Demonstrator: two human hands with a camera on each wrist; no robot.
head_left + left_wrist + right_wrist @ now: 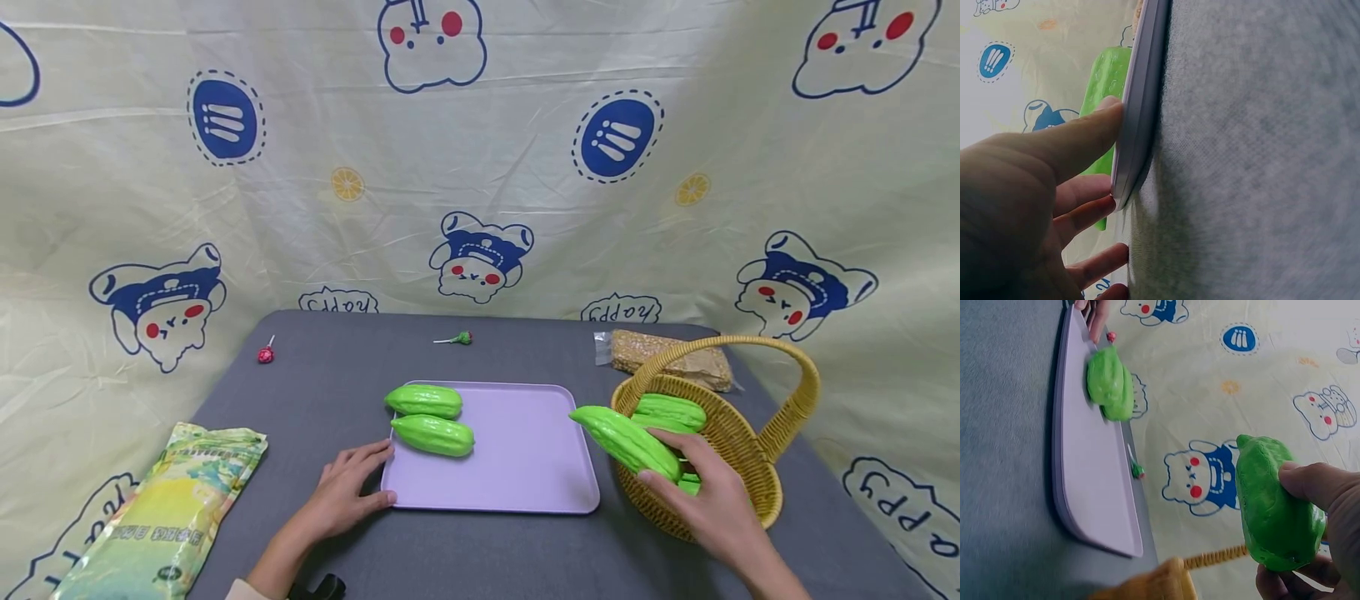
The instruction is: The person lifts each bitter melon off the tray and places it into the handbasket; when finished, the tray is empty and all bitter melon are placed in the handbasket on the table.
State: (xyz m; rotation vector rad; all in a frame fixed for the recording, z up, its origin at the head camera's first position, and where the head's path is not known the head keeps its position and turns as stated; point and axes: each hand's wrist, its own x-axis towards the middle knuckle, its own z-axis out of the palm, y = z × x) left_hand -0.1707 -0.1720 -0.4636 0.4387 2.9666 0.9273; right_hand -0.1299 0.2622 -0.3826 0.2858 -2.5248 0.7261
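My right hand (712, 500) grips a green bitter melon (626, 437) between thumb and fingers, held over the near left side of a woven basket (765, 492). More bitter melons (671, 410) lie inside the basket, partly hidden by the held one. Two others, a rear bitter melon (424, 401) and a front bitter melon (433, 435), rest side by side at the left end of a lilac tray (517, 467). Against the tray's left edge, my left hand (348, 492) rests with fingers extended; the left wrist view has its thumb (1094, 128) and fingertips touching the rim.
A bag of brown grain (667, 358) lies behind the basket, whose tall handle (798, 400) arches up. A yellow-green packet (172, 517) sits at the table's left. Toward the back are a red lollipop (266, 354) and a green lollipop (463, 337). A patterned cloth hangs behind the table.
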